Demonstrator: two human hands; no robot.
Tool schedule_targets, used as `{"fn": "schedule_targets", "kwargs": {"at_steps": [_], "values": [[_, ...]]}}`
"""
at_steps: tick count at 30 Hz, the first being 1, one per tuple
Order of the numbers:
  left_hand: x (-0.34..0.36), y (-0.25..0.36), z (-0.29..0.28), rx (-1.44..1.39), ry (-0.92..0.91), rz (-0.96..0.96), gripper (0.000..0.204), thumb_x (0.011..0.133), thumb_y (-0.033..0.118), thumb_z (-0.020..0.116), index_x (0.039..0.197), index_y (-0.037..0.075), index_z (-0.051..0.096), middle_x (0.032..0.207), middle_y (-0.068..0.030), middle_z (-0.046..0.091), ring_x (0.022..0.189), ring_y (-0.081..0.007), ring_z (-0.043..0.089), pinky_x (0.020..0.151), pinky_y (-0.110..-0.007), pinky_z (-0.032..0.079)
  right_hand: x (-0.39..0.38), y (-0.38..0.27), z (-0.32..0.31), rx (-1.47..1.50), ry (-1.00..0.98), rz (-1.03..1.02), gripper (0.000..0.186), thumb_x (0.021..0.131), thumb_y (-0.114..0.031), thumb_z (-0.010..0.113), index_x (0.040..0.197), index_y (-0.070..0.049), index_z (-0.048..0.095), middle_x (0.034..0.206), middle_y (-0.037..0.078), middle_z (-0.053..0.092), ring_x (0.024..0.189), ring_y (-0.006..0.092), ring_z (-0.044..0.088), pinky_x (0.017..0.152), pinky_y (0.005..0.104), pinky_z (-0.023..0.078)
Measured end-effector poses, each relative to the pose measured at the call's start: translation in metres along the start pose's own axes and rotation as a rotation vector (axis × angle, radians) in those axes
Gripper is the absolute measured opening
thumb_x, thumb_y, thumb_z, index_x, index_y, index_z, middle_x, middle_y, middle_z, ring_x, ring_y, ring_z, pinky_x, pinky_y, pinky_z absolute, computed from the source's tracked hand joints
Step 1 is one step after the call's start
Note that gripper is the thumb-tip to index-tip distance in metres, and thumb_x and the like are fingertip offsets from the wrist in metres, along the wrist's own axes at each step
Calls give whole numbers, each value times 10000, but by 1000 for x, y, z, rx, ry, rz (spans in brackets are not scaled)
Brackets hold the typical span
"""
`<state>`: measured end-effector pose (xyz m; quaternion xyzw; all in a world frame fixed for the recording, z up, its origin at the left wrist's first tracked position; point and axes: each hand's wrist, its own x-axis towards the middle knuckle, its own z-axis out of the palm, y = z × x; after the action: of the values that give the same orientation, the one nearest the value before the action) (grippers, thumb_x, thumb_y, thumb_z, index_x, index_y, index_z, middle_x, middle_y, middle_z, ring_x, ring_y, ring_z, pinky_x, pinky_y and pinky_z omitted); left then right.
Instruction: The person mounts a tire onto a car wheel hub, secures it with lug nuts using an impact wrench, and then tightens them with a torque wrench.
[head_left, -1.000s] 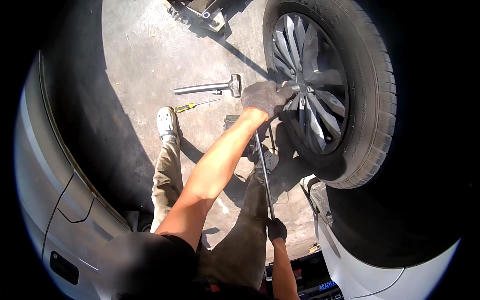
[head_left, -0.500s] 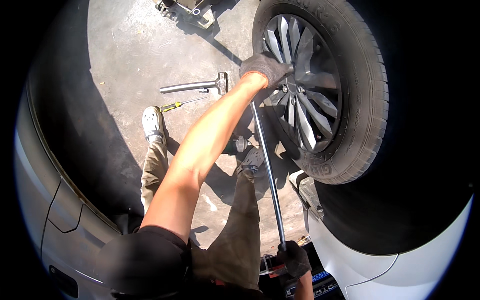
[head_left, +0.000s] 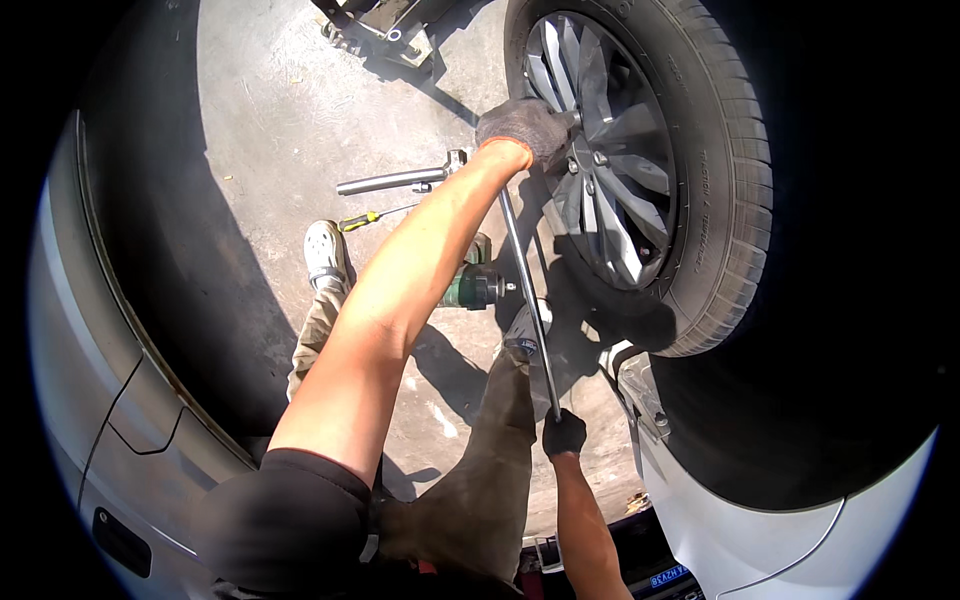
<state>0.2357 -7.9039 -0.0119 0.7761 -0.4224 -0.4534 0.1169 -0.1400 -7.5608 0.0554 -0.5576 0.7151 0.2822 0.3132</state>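
My left hand (head_left: pixel 525 132), in a dark glove with an orange cuff, is closed around the head of a long metal breaker bar (head_left: pixel 527 285) at the wheel's hub area. The fitting at the wheel is partly hidden by the glove. Lower down, my right hand (head_left: pixel 565 433), also gloved, grips the bar's near end. The bar slants down from one hand to the other, in front of the wheel (head_left: pixel 625 215), whose rim has grey and silver spokes. Lug nuts (head_left: pixel 600 158) show beside my left hand.
On the concrete lie a hammer (head_left: pixel 385 183), a yellow-handled screwdriver (head_left: pixel 362 220) and a green impact wrench (head_left: pixel 475 288), partly behind my arm. A jack (head_left: pixel 400 35) stands at the far side. Car bodies flank me: silver (head_left: pixel 70 400) left, white (head_left: pixel 740 530) right.
My right hand and the bar's near end have moved up and away from me. My left hand stays at the wheel. The view has shifted slightly, showing more of the green impact wrench.
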Motion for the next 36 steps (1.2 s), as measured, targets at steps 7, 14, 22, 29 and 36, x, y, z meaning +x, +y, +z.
{"fn": "schedule_targets", "kwargs": {"at_steps": [7, 14, 22, 29, 36], "values": [[1, 3, 4, 19, -27, -74, 776, 763, 744, 486, 1085, 80, 726, 1152, -199, 671, 1095, -366, 626, 930, -419, 463, 21, 16, 25, -23, -6, -99, 313, 854, -354, 559, 791, -69, 673, 790, 206, 674, 795, 412, 658, 711, 506, 513], [1, -1, 16, 55, 149, -27, 834, 699, 798, 527, 1076, 84, 733, 1120, -228, 676, 1076, -377, 636, 919, -420, 473, 70, 35, 80, -19, 34, -156, 332, 836, -377, 561, 877, -70, 682, 872, 206, 681, 854, 401, 655, 741, 502, 511], [-4, 6, 29, 59, 271, 14, 895, 669, 822, 544, 1059, 38, 728, 1117, -230, 678, 1081, -361, 642, 921, -420, 476, 173, 93, 205, 218, 252, -401, 323, 832, -396, 609, 920, -91, 668, 881, 175, 682, 820, 397, 650, 800, 537, 477], [4, -19, 29, 145, 371, 15, 809, 720, 755, 541, 1067, 48, 725, 1081, -209, 691, 1040, -350, 654, 897, -418, 488, 201, 23, 195, 15, 139, -343, 295, 873, -324, 582, 1002, -75, 671, 1000, 189, 673, 913, 387, 639, 804, 526, 481], [-10, -7, 35, 113, 288, 16, 713, 805, 726, 478, 1064, 113, 734, 1081, -189, 695, 1055, -348, 650, 915, -430, 481, 176, 61, 199, 35, 143, -222, 317, 868, -355, 588, 967, -68, 680, 872, 185, 684, 795, 418, 651, 695, 485, 514]]}}
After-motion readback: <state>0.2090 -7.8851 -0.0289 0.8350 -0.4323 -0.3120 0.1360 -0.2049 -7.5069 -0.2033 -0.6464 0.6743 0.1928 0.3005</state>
